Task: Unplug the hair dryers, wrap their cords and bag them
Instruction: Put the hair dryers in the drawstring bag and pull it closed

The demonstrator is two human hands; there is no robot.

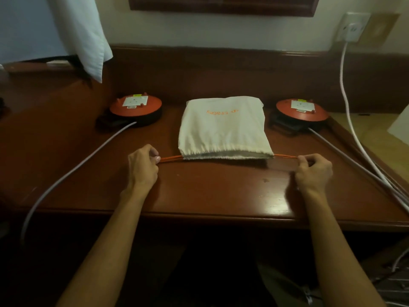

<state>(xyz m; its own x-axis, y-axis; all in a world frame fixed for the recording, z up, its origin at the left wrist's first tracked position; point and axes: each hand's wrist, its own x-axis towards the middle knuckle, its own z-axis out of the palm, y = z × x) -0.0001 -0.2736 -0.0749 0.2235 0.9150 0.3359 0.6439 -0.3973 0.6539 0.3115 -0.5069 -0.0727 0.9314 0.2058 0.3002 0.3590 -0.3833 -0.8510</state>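
Bag: cream cloth drawstring bag (223,127) lying flat in the middle of a dark red-brown wooden desk (210,191); orange lettering on it reads upside down from the person's side; its gathered mouth faces the person; it bulges a little, and I cannot tell what is inside.
Drawstring: thin orange cord (170,159) coming out of both ends of the gathered mouth; stretched out straight to either side, just above the desk.
Left hand: left hand (143,165) on the desk to the left of the bag's mouth; fingers curled in, thumb and fingertips pinching the left end of the cord.
Right hand: right hand (314,170) on the desk to the right of the bag's mouth; fingers curled, pinching the right end of the cord; both forearms bare, reaching in over the near edge.
Left reel: round orange-topped cable reel (135,107) with a white socket plate, at the back left of the desk, well apart from the bag; a pale grey cable (73,171) runs from it toward the near left edge and off the desk.
Right reel: matching orange reel (302,111) at the back right; a grey lead (354,160) runs from it to the near right corner.
Wall: white socket (352,26) at upper right with a plug in it; a white flex (345,103) hangs down from it past the right reel.
Upper left: white cloth (84,36) hanging down over the desk's far left corner.
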